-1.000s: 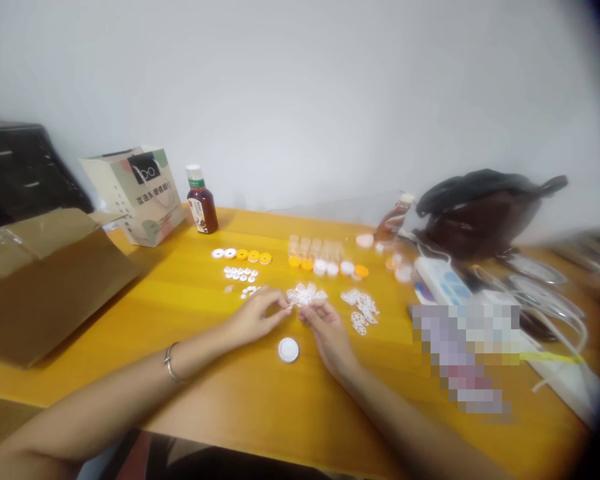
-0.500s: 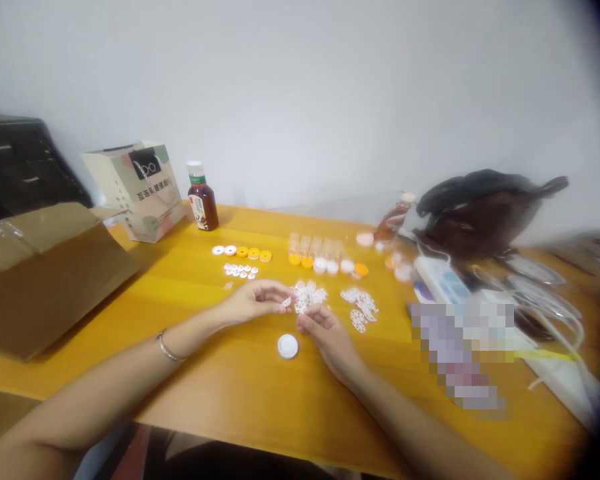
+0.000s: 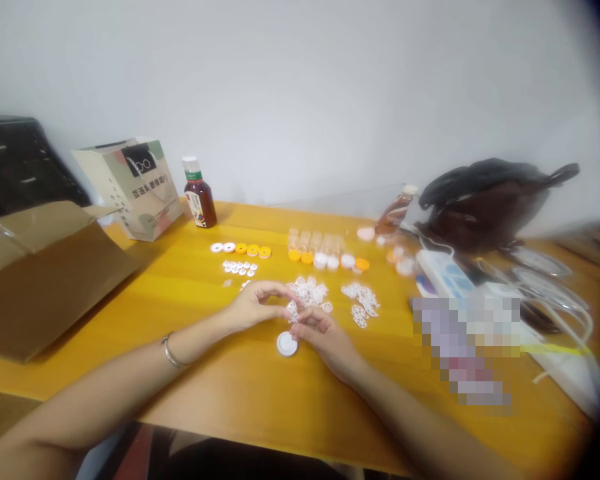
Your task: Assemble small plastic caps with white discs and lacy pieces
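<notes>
Between my two hands is a small white openwork plastic piece [image 3: 293, 311]. My left hand [image 3: 260, 307] pinches it between thumb and forefinger. The closed fingers of my right hand [image 3: 327, 339] meet its right edge. Just below them a round white lid [image 3: 287, 344] lies flat on the table, partly behind my right fingertips. Behind my hands spreads a pile of white openwork pieces [image 3: 307, 291], with a second group [image 3: 363, 303] to the right. Small white pieces [image 3: 240, 268] stand in rows beyond my left hand.
White and orange ring caps [image 3: 241, 249] form a row at the back left. Clear small containers [image 3: 316, 241] stand behind more caps [image 3: 320, 261]. A dark red bottle [image 3: 200, 200], paper bag [image 3: 147, 193] and cardboard box [image 3: 50, 280] occupy the left; a power strip [image 3: 443, 273] and black bag [image 3: 485, 207] the right.
The hands have come closer together, and the white openwork piece now shows upright between them. My right fingertips have moved slightly left and down, over the lid's edge. The camera view has shifted slightly.
</notes>
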Demonstrator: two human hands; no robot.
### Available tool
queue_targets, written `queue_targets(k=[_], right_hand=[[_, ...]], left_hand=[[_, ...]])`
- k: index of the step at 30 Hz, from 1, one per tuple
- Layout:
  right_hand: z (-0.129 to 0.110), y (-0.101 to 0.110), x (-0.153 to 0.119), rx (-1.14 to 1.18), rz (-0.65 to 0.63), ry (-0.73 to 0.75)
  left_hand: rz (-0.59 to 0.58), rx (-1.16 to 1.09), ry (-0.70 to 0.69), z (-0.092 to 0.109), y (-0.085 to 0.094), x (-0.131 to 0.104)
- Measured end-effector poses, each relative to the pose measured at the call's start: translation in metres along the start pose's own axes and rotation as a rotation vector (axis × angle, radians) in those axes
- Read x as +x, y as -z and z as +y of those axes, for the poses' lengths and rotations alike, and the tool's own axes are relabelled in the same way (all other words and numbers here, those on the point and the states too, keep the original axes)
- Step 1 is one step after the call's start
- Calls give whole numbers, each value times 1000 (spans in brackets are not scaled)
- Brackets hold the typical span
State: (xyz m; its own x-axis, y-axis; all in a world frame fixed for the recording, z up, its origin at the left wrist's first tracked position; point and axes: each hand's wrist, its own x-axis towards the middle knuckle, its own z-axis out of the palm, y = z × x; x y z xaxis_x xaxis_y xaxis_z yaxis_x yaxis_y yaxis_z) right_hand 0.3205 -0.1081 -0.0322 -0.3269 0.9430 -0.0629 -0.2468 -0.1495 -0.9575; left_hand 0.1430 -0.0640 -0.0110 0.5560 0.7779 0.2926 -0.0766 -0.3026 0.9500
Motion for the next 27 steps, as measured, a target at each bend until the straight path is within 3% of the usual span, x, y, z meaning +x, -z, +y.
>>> queue_targets(k=[6,12,21,27], right_hand=[[0,1,0,12,-48,2],[1,5,0,10,-25,19],[-1,4,0,-37,-2,46],[-4,3,-1,-50,38,65]], left_hand=[[-90,-57,-6,-5,-5,1],[-53,0,89,-6,0,1],[-125,-89,185,-5,6,2],[-145,-75,161,-2,5,2]])
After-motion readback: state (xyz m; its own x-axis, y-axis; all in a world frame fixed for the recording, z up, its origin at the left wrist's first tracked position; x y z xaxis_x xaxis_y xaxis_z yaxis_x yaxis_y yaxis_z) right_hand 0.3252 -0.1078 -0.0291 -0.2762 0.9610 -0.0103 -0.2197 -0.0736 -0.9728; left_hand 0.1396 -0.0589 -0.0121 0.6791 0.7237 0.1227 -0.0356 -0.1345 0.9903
